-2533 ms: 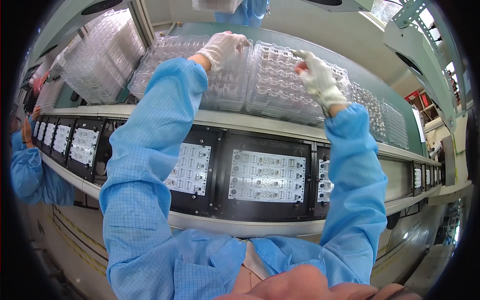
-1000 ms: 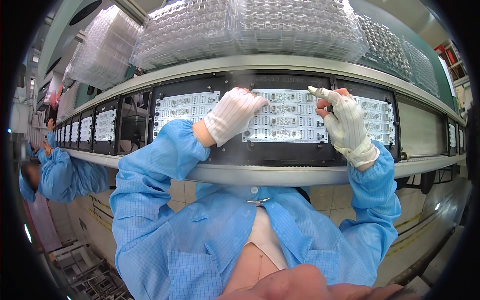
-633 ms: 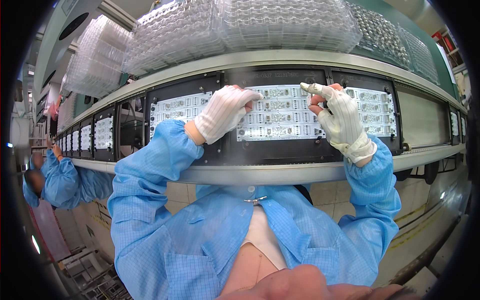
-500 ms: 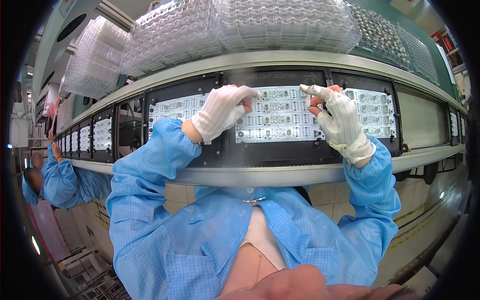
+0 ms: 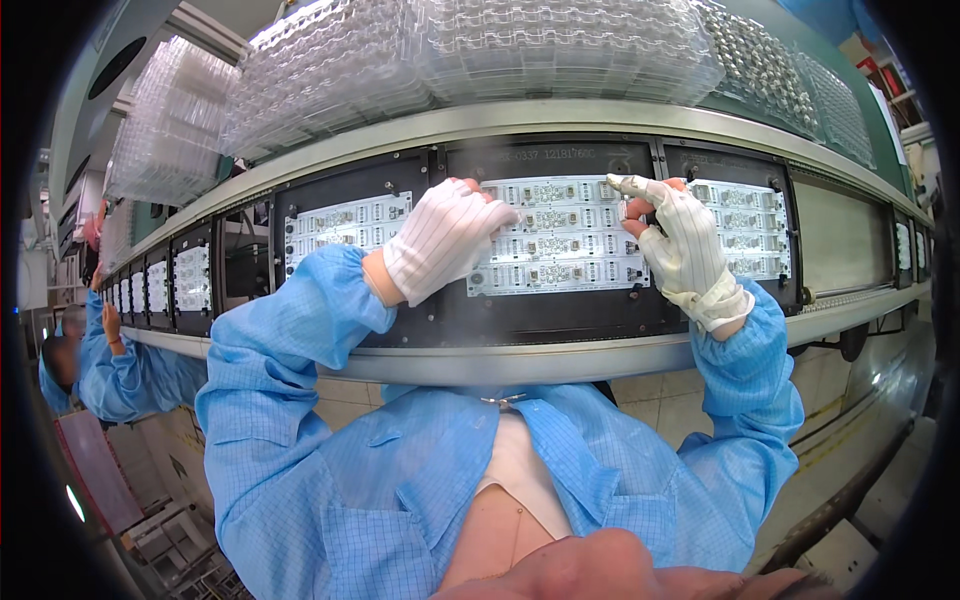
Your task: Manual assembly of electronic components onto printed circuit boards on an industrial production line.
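A white circuit board panel [image 5: 560, 246] made of several strips lies in a black carrier [image 5: 560, 318] in front of me. At its left edge rests my left hand [image 5: 448, 240], in a white striped glove, its fingers curled in and the fingertips mostly hidden. My right hand [image 5: 684, 242], gloved with bare fingertips showing, bends over the panel's right edge. Its index finger reaches the upper right corner, while the thumb and another finger curl close below. Whatever is between the fingers of either hand is too small or covered to make out.
More carriers with board panels, one at the left [image 5: 345, 228] and one at the right [image 5: 745, 230], sit along the rail [image 5: 540, 364]. Stacked clear plastic trays [image 5: 560, 50] stand behind. A co-worker in a blue sleeve [image 5: 140, 375] is at the far left.
My left hand has curled its fingers further and drawn down slightly from the panel's upper edge. My right hand stays nearly in place. The left part of the line appears shifted slightly leftward.
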